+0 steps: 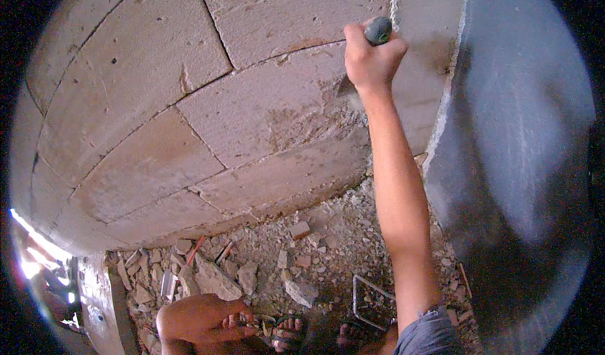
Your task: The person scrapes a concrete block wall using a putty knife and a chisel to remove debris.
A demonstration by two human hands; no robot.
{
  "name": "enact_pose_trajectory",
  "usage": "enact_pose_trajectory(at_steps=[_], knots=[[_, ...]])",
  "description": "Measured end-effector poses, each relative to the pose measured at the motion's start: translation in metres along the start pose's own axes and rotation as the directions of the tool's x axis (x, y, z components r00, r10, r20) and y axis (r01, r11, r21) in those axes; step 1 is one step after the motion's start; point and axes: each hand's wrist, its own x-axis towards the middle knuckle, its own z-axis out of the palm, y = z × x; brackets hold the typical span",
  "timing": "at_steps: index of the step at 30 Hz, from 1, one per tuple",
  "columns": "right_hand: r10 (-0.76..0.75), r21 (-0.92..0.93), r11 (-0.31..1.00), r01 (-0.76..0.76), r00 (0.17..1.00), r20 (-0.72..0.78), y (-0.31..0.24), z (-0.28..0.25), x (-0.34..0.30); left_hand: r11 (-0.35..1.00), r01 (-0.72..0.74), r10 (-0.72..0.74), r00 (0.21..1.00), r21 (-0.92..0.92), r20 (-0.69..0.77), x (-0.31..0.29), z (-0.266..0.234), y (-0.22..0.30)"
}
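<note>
My right hand [373, 55] is raised against the block wall, closed around the rounded dark green handle [379, 31] of what looks like a trowel. A grey corner of its flat blade [345, 86] shows left of my wrist, close to a rough patch on the wall [252, 96]; my hand hides the rest of the tool. Low in the view, my left hand [234, 317] rests by my bent knee with its fingers loosely stretched out. Nothing shows in it, though the fingers are partly in shadow.
Broken stone and rubble [217, 279] cover the ground along the wall's foot. A thin metal frame [356, 298] lies near my sandalled feet [288, 331]. On the right stands a smooth grey surface [517, 134] with a ragged edge; at lower left is a pale upright panel [101, 301].
</note>
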Motion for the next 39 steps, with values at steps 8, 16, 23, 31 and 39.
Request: enact_pose_trajectory(at_steps=[8, 16, 23, 31, 39], knots=[[0.054, 0.347, 0.937, -0.044, 0.998, -0.018, -0.04, -0.005, 0.009, 0.988, 0.085, -0.069, 0.99, -0.13, 0.126, -0.007, 0.006, -0.013], [0.019, -0.1, 0.995, -0.018, 1.0, 0.01, 0.021, -0.011, -0.006, 0.988, 0.145, -0.135, 0.981, -0.06, 0.142, 0.002, -0.005, -0.002], [0.084, 0.482, 0.872, -0.089, 0.996, 0.033, -0.057, -0.017, 0.006, 0.995, 0.095, -0.094, 0.991, -0.003, 0.092, -0.002, -0.001, -0.006], [-0.005, 0.167, 0.986, 0.005, 1.0, -0.004, -0.01, 0.0, 0.004, 0.993, -0.037, 0.041, 0.999, -0.109, 0.035, -0.003, 0.004, -0.015], [-0.029, 0.401, 0.915, 0.046, 0.998, -0.048, -0.071, 0.003, 0.008, 0.997, 0.016, -0.014, 1.0, -0.072, 0.023, -0.004, -0.008, 0.005]])
